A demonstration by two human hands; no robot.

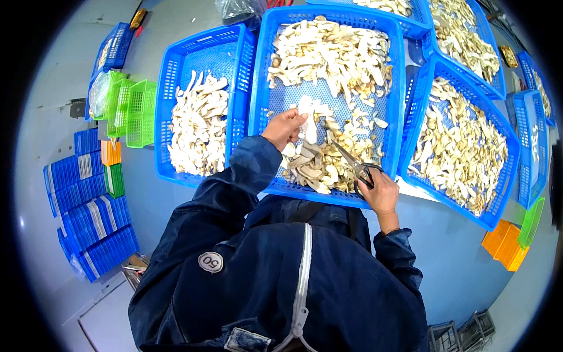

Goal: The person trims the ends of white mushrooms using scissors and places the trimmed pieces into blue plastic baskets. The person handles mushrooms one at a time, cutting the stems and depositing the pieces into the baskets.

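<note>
Between the thumb and fingers of my left hand (285, 128) is a pale mushroom slice (310, 121), raised over the middle of a blue plastic crate (327, 197). My right hand (382, 192) grips a pair of scissors (352, 160) by its black handles, at the crate's near right corner. The blades point up and left above a heap of trimmed, brownish mushroom pieces (323, 171). At the crate's far side lies a larger pile of dried-looking mushroom slices (330, 55).
Left of the middle crate stands another blue crate (198, 48) with whiter slices (200, 127). To the right, a tilted blue crate (497, 127) holds many slices (459, 149). Green baskets (143, 112) and stacked blue crates (96, 211) are farther left; orange crates (506, 244) sit low at right.
</note>
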